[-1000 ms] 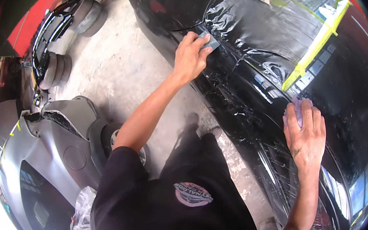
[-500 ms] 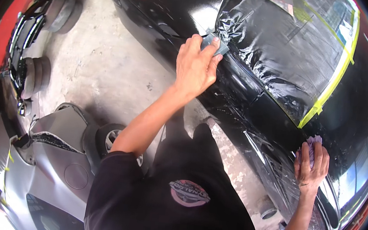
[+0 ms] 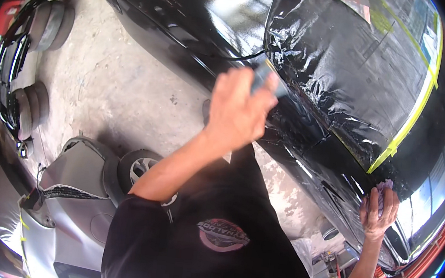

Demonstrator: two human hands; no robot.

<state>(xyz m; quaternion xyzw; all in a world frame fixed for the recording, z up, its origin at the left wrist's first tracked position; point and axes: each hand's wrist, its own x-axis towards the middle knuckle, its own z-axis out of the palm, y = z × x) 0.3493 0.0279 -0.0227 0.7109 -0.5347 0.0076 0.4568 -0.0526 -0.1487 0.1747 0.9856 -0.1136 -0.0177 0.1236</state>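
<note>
My left hand (image 3: 236, 108), smeared by motion, is closed around a small grey-blue sanding block (image 3: 267, 81). The block lies at the black car's side, just below the masked window opening; whether it touches the paint is hard to tell. Crumpled black plastic sheeting (image 3: 343, 70) covers that opening, with yellow tape (image 3: 409, 129) along its right edge. Over at the right, my right hand (image 3: 378, 219) presses a bunched purple cloth (image 3: 384, 189) on the dark bodywork below the tape's lower corner. Its fingers curl over the cloth and hide part of it.
The glossy black car (image 3: 165, 11) fills the upper and right side. Behind me on the left stands a silver car (image 3: 78, 170) with a part-stripped body. Stacked tyres (image 3: 52, 26) and a black bumper (image 3: 5, 62) line the concrete floor (image 3: 131, 75). Red metal pieces (image 3: 421, 257) lie lower right.
My view has shifted, so the car sits lower in it. My left hand has slid the block a little toward me along the car's side. The right hand keeps its place on the cloth.
</note>
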